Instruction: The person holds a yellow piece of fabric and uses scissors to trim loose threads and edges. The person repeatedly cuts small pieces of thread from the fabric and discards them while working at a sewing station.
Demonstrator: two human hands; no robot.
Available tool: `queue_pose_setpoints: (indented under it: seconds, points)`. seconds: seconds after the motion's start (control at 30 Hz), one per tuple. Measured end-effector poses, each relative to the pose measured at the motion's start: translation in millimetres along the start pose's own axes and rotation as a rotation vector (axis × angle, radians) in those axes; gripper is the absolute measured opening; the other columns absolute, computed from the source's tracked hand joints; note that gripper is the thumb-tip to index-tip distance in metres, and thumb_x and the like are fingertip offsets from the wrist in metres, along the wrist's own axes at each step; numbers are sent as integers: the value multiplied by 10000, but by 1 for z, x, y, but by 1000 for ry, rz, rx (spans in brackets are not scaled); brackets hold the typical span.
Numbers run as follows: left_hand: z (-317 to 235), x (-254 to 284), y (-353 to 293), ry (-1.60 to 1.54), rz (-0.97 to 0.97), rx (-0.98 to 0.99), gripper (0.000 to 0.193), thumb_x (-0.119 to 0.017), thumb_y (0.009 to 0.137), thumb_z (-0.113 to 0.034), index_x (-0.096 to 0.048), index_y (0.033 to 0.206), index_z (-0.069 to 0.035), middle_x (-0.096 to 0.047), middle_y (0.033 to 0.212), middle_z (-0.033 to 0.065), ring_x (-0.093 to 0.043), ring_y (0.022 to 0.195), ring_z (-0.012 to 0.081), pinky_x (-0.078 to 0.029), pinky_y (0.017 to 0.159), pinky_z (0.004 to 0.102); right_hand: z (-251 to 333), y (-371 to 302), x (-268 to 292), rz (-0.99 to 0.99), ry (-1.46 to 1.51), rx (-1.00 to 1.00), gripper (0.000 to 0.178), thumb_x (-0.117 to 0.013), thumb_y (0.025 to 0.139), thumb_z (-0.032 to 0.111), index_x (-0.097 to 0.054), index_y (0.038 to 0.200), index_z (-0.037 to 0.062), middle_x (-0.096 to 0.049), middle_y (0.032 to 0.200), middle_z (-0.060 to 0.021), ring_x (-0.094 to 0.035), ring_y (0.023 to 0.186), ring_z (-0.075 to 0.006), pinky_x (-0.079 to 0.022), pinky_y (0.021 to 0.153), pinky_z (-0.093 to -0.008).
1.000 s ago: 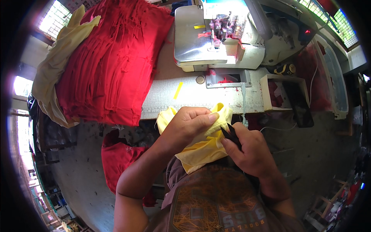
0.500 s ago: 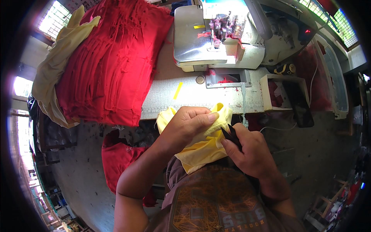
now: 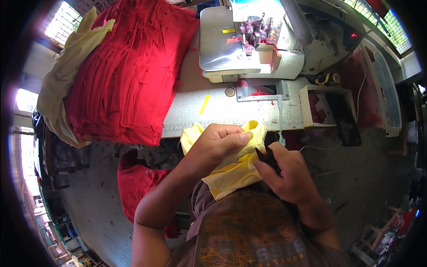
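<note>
My left hand [image 3: 223, 144] pinches a piece of yellow fabric [image 3: 231, 179] between thumb and fingers, just in front of the table's near edge. The fabric hangs in folds toward my lap, and part of it rests against the table edge. In my right hand [image 3: 291, 173] is a small black pair of thread snips [image 3: 268, 159], gripped between thumb and fingers. Its two pointed blades are parted and face the fabric close to my left thumb. Whether the tips touch the cloth I cannot tell.
A sewing machine [image 3: 229, 44] with a lit needle area stands on the table [image 3: 182, 111]. To its left lies a tall stack of red fabric [image 3: 120, 84], with pale yellow cloth [image 3: 62, 84] beside it. At right are a small open box [image 3: 307, 104] and a dark phone [image 3: 344, 120]. Red cloth [image 3: 135, 187] hangs below.
The snips' blades have shifted slightly in my right hand beside the fabric. My left hand keeps its pinch, almost unmoved.
</note>
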State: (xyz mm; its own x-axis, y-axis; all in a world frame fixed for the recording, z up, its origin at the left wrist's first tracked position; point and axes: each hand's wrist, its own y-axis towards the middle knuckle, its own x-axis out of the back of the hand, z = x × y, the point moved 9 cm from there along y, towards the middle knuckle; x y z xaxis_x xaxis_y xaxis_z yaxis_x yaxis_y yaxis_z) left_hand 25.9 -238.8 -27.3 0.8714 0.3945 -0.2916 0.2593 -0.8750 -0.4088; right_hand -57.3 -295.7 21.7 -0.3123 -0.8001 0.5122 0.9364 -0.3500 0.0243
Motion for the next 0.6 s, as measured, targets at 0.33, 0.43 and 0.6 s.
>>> queue_pose_setpoints:
  seconds: [0.33,0.43,0.6]
  points:
    - [-4,-9,-4,104,148,31,303,-482,835,-278,-574,762,2,-457,608,-49,-389,549,14,-314,478,173,-15,7,37,-137,840,33,145,-473,789,28,-502,925,-15,-567,739,-54,-519,532,-88,-413,479,-192]
    - [-11,-17,-10,97,209,51,293,-495,830,-262,-569,787,18,-472,632,-46,-423,609,27,-350,521,195,-21,22,14,84,823,-141,328,-462,790,2,-445,1118,7,-551,934,-77,-525,561,-71,-413,475,-184]
    - [-31,1,-17,657,168,-157,162,-573,752,-149,-532,825,-10,-528,624,42,-515,583,134,-394,535,257,-36,23,-8,235,543,-213,183,-561,736,10,-506,911,21,-518,699,-29,-470,520,-67,-395,465,-208]
